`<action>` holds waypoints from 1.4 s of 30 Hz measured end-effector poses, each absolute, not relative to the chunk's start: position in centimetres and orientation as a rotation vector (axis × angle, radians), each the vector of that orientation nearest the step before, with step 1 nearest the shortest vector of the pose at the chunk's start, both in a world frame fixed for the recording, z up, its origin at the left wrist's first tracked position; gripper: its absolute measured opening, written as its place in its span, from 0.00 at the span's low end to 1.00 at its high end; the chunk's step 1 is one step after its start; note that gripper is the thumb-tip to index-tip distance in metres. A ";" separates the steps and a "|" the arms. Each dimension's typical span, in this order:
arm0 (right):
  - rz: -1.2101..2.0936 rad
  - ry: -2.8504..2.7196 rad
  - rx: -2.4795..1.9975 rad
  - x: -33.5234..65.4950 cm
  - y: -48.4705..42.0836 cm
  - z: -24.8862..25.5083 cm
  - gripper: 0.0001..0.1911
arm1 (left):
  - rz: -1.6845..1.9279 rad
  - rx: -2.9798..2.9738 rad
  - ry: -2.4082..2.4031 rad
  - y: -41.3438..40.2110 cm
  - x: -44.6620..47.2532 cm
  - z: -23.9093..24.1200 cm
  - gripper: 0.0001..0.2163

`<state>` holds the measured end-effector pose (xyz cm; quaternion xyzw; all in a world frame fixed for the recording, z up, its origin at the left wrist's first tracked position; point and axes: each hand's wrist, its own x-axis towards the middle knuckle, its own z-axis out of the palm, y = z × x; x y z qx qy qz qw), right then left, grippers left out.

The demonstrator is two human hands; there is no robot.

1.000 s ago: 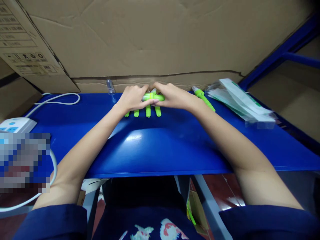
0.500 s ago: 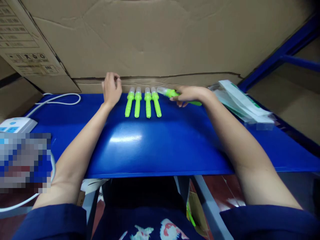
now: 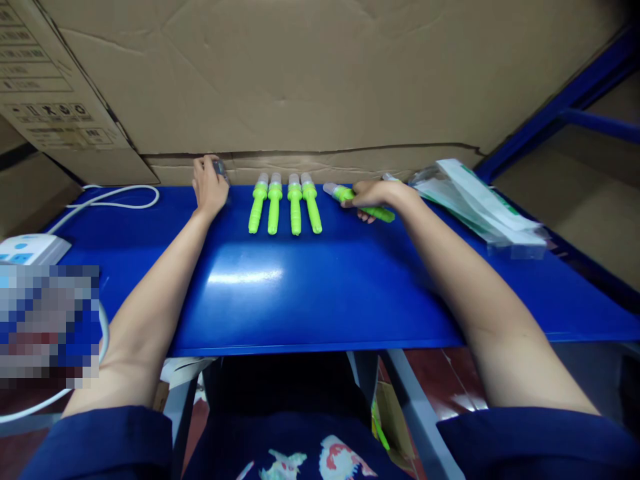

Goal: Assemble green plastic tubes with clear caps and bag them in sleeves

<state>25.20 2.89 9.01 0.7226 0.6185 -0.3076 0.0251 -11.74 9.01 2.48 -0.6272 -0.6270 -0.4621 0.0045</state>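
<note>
A row of several lime-green sticks (image 3: 295,210) with clear caps lies on the blue table, caps toward the cardboard. Right of the row, my right hand (image 3: 371,195) is closed around another lime-green stick (image 3: 383,214), whose clear cap points left. A further clear tip (image 3: 390,178) shows behind my right wrist; the rest of it is hidden. At the back left, my left hand (image 3: 209,188) curls its fingers around a small dark, see-through object (image 3: 219,169), mostly covered by the hand. Its exact kind does not show.
Clear plastic packaging with white strips (image 3: 480,200) lies at the right of the blue table (image 3: 320,293). On the left are a white power strip (image 3: 37,249) and a looped white cable (image 3: 127,205). A cardboard wall (image 3: 300,87) stands along the back edge.
My left hand has shifted slightly left and down, and the dark object now shows at its fingers. My right hand's stick has moved right, away from the row.
</note>
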 end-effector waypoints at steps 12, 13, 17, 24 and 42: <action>-0.784 1.982 2.144 24.7 2.8 9.2 0.13 | -1.236 -2.050 -1.993 8.9 -12.1 2.3 0.29; -0.741 1.997 2.142 24.6 2.8 9.3 0.14 | -1.228 -2.046 -2.001 8.9 -12.1 2.3 0.30; -0.596 2.036 2.118 24.5 2.9 9.3 0.19 | -1.206 -2.077 -2.031 8.4 -12.0 2.7 0.32; -0.672 2.036 2.085 24.6 3.0 9.0 0.23 | -1.161 -2.154 -2.012 7.7 -11.9 3.2 0.35; -0.984 2.067 2.139 24.2 2.1 9.6 0.24 | -1.154 -2.257 -1.799 8.8 -11.8 2.1 0.29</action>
